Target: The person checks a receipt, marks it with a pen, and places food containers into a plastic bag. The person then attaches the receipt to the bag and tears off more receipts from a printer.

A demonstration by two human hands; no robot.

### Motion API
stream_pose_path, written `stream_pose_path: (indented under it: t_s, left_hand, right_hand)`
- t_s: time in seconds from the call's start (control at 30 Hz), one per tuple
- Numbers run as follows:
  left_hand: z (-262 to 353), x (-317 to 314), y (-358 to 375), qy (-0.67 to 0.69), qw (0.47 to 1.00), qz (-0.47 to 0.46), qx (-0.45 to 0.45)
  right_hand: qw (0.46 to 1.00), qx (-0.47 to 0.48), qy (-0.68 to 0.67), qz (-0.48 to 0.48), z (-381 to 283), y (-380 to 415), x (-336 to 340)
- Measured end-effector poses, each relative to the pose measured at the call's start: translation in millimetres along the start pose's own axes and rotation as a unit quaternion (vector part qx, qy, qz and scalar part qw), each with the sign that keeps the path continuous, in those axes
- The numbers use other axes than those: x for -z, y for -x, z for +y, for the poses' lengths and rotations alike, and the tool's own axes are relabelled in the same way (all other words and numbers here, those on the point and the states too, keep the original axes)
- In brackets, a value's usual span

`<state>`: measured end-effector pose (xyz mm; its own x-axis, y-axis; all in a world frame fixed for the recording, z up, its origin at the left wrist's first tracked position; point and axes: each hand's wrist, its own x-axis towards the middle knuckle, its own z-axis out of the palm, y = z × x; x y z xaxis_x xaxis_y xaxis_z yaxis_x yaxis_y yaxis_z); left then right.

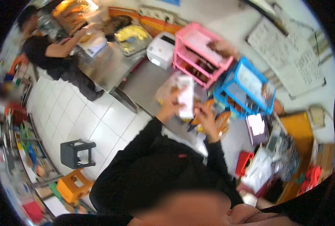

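My left hand (169, 108) is closed on a clear plastic packet (163, 92) with something brownish in it, blurred by motion. Against its fingers lies a pale pinkish-white rectangle (187, 98), which looks like a sheet or label. My right hand (206, 119) is just right of that rectangle, with its fingers bent together; whatever they pinch is too blurred to make out. Around and below the right hand are orange-and-yellow packets (223, 122) on the grey table (141, 84).
Beyond my hands stand a white label printer (162, 49), a pink tiered rack (201, 37) and a blue tiered rack (246, 84). At the right are a phone-like device (256, 126) and a red object (244, 162). Another person (49, 49) works at the far-left table. Stools (77, 153) stand on the floor.
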<state>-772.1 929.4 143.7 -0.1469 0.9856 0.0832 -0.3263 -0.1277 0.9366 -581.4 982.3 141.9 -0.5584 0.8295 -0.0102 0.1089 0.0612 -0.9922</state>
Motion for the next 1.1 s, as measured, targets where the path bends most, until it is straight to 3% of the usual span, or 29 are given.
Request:
stream_pose_path:
  t_s: [0.03,0.1,0.17,0.2,0.23,0.3,0.37,0.5,0.63,0.7,0.77,0.83,0.97,1.1]
  left_hand:
    - [-9,-19,2,-0.031,0.998,-0.039,-0.029]
    - [-25,-52,8,0.006,0.997,-0.023,-0.078]
    - [-24,-78,20,0.065,0.993,0.052,-0.086]
    - [-34,-83,25,0.058,0.989,0.073,-0.113]
    - [-52,-83,31,0.006,0.982,0.14,-0.13]
    - [-52,-74,44,-0.054,0.963,0.218,-0.147]
    - [-41,-74,65,0.157,0.976,0.152,0.011]
    - [7,-63,64,0.253,0.96,0.121,-0.002]
    - [80,-50,43,0.256,0.955,0.035,-0.145]
    - [149,-63,48,0.244,0.953,0.072,-0.163]
    - [185,-63,50,0.219,0.949,0.012,-0.228]
    - [217,-82,65,0.231,0.944,-0.033,-0.232]
    - [230,-99,81,0.233,0.932,-0.141,-0.241]
    - [227,-107,90,0.196,0.947,-0.11,-0.23]
  right_hand:
    - [0.994,0.038,0.105,-0.002,-8,8,-4]
    - [0.999,-0.052,0.015,0.002,-13,28,-3]
    - [0.999,-0.023,-0.008,0.039,-22,54,1]
    - [0.999,-0.01,0.024,-0.024,-8,61,13]
    - [0.992,-0.09,0.041,-0.073,9,68,21]
    - [0.974,-0.131,0.014,-0.185,3,85,18]
    - [0.963,-0.143,-0.018,-0.229,-8,97,10]
    - [0.963,-0.114,-0.032,-0.244,-26,104,1]
    - [0.965,-0.014,0.067,-0.253,-71,86,-11]
    - [0.967,0.007,0.014,-0.253,-100,83,-20]
    - [0.968,0.033,-0.026,-0.246,-147,86,-29]
    - [0.97,0.051,-0.041,-0.232,-177,88,-37]
    - [0.961,0.111,-0.086,-0.238,-199,86,-47]
    - [0.957,0.112,-0.119,-0.24,-201,88,-53]
